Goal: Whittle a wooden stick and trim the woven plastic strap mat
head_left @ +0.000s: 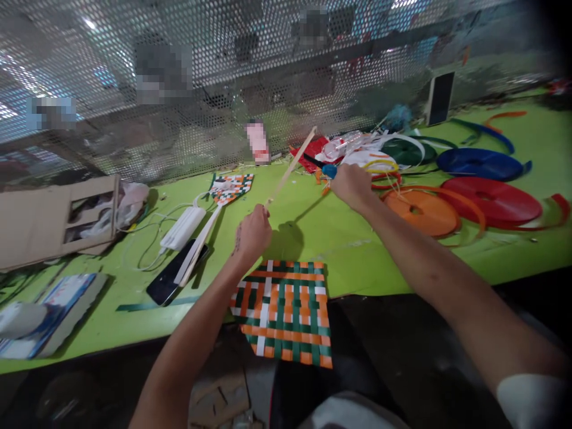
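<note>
My left hand is closed around the lower end of a pale split wooden stick, which slants up and to the right. Farther right, my right hand grips a blue-handled tool with a dark, narrow blade pointing left; its exact kind is unclear. Below my hands, a woven mat of orange, green and white plastic strips hangs over the table's front edge. Behind my left hand lies a smaller woven fan on a split-stick handle.
Coiled strip rolls in orange, red, blue and green lie right. A black phone, white power bank, cardboard box and tape dispenser-like white object are left. Perforated metal sheeting stands behind the green table.
</note>
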`<action>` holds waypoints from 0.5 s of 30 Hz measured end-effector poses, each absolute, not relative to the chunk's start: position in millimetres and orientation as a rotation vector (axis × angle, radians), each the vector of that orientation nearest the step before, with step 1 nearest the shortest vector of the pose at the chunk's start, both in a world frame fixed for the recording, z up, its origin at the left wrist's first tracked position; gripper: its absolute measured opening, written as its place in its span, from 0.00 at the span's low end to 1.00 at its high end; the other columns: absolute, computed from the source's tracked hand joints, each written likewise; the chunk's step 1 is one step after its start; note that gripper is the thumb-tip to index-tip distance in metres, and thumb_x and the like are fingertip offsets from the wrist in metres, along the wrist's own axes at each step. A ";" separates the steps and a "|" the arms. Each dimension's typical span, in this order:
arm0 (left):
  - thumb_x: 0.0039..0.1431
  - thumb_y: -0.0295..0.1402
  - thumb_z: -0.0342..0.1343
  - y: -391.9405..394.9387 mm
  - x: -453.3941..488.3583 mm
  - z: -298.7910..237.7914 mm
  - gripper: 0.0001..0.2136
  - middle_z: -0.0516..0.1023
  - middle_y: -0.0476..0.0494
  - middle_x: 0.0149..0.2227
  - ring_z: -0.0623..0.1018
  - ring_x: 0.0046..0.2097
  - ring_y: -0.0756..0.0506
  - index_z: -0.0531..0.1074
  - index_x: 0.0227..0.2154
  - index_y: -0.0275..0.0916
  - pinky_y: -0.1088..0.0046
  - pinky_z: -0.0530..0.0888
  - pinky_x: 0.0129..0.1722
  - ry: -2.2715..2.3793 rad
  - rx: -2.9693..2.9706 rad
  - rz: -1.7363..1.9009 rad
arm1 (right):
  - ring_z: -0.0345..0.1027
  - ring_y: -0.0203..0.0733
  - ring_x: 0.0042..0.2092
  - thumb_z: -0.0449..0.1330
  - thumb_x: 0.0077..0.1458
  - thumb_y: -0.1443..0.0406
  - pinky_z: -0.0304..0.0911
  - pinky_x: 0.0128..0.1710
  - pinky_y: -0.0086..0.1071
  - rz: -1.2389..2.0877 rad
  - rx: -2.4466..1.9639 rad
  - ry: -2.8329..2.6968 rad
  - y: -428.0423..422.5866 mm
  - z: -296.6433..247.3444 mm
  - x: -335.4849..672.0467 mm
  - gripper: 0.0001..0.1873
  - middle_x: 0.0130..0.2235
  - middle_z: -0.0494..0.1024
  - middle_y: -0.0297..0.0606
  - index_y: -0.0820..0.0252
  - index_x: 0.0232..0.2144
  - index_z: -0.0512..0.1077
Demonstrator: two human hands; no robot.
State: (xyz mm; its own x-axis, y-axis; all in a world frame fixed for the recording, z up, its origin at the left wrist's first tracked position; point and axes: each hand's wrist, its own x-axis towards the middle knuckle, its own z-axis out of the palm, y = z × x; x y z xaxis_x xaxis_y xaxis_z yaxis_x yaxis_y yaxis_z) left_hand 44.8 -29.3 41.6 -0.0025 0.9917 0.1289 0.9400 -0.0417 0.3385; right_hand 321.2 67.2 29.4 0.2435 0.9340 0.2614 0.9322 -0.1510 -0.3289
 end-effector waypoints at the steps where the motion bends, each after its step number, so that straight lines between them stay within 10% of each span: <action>1: 0.75 0.36 0.38 -26.7 41.6 41.3 0.15 0.80 0.37 0.38 0.77 0.36 0.40 0.71 0.44 0.42 0.68 0.62 0.34 2.076 2.096 0.507 | 0.74 0.63 0.51 0.60 0.64 0.63 0.66 0.51 0.50 0.010 -2.094 -1.722 65.9 29.1 316.2 0.17 0.47 0.79 0.64 0.72 0.49 0.78; 10: 0.56 0.54 0.64 -44.7 17.4 95.9 0.22 0.77 0.45 0.34 0.74 0.32 0.45 0.72 0.40 0.40 0.70 0.63 0.30 1.786 2.109 0.315 | 0.75 0.61 0.50 0.62 0.64 0.59 0.66 0.48 0.49 -0.055 -2.058 -1.740 47.4 43.4 317.7 0.21 0.45 0.79 0.63 0.74 0.49 0.78; 15: 0.59 0.52 0.62 -72.1 -12.9 117.8 0.19 0.72 0.51 0.29 0.69 0.28 0.49 0.71 0.37 0.41 0.72 0.62 0.29 1.970 2.147 0.149 | 0.72 0.67 0.56 0.55 0.67 0.60 0.64 0.49 0.53 -0.129 -2.078 -1.734 46.0 50.7 323.5 0.23 0.48 0.78 0.67 0.79 0.51 0.75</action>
State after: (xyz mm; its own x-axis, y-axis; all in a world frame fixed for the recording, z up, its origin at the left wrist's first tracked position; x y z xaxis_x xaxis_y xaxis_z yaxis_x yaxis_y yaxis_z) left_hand -12.9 -72.1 117.8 0.0944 0.9927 -0.0756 0.9699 -0.0746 0.2318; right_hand 323.5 46.0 50.7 0.2142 0.9164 0.3381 0.9564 -0.1265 -0.2632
